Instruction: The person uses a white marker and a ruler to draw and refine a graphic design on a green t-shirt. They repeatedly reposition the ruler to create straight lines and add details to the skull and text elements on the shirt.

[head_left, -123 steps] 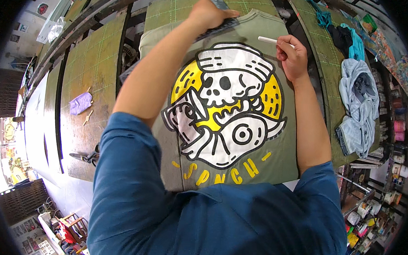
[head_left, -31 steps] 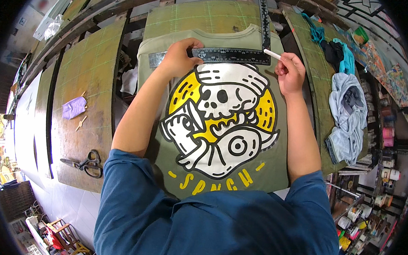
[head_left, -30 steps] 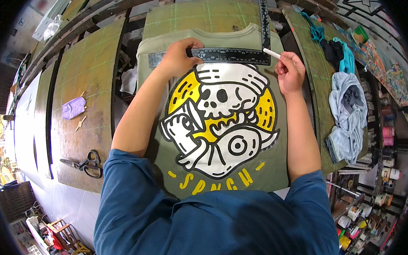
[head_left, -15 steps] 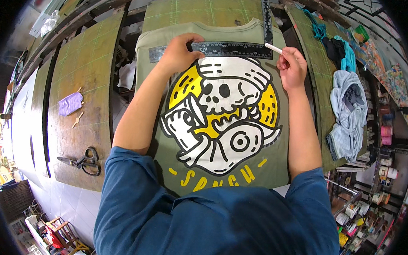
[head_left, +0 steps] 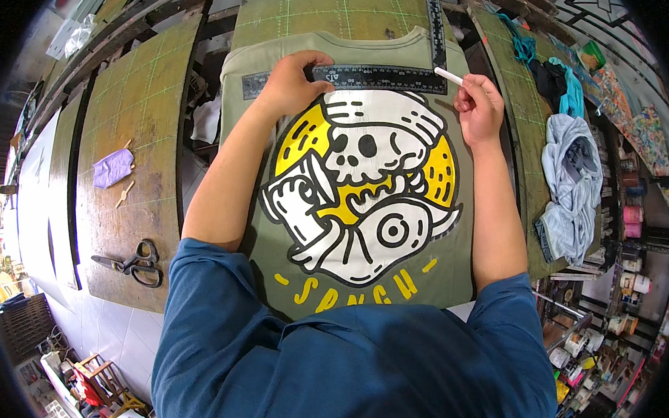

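An olive green T-shirt (head_left: 461, 242) lies flat, bearing a large print of a skull in white, black and yellow. Across it, just above the print, lies a black L-shaped ruler (head_left: 390, 79), its other arm running away past the collar at the right. My left hand (head_left: 289, 84) grips the ruler's long arm near its left part, thumb on the near edge and fingers over the far one. Between the fingers of my right hand (head_left: 478, 104) is a thin white stick (head_left: 449, 76), perhaps a marker or chalk. Its tip meets the ruler near the corner.
On the wooden board (head_left: 140, 85) to the left are black scissors (head_left: 136, 262), a purple cloth piece (head_left: 113, 169) and a small pale strip (head_left: 125, 193). A light blue garment (head_left: 570, 183) and teal cloths (head_left: 569, 89) lie on the right board. Pots crowd the shelves (head_left: 616, 322) beyond.
Hardly anything differs. The ruler and shirt appear slightly higher in the picture, and both hands keep their holds.
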Available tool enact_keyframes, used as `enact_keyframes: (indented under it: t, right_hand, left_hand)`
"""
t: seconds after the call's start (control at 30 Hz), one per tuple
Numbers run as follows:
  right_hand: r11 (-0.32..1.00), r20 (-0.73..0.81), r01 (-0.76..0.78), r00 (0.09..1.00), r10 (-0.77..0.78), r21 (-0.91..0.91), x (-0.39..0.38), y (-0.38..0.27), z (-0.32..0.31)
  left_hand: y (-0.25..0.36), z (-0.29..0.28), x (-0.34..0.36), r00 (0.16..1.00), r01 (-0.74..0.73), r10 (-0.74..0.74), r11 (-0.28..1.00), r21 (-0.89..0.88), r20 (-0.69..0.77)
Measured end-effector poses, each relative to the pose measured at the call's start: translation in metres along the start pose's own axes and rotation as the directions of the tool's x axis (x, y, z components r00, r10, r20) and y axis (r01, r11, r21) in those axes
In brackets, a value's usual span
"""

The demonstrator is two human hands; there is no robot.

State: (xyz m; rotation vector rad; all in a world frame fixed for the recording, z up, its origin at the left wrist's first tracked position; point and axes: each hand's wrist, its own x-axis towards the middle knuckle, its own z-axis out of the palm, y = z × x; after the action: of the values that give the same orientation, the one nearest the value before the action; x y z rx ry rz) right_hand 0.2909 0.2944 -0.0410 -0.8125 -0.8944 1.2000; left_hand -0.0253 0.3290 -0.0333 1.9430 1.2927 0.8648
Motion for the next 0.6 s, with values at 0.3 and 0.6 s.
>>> enact_keyframes:
  t: [0.3,0.6]
  right_hand:
    - [1.0,-0.014,-0.006,1.0,0.006,0.004,0.0,-0.001,0.002]
    - [1.0,-0.017,-0.01,1.0,0.01,-0.02,0.0,0.0,0.004]
  left_hand:
    - [0.003,0.0,0.001,1.0,-0.001,0.001,1.0,0.018,-0.007]
    - [0.007,-0.004,-0.001,0.999,0.017,-0.018,1.0,0.009,0.029]
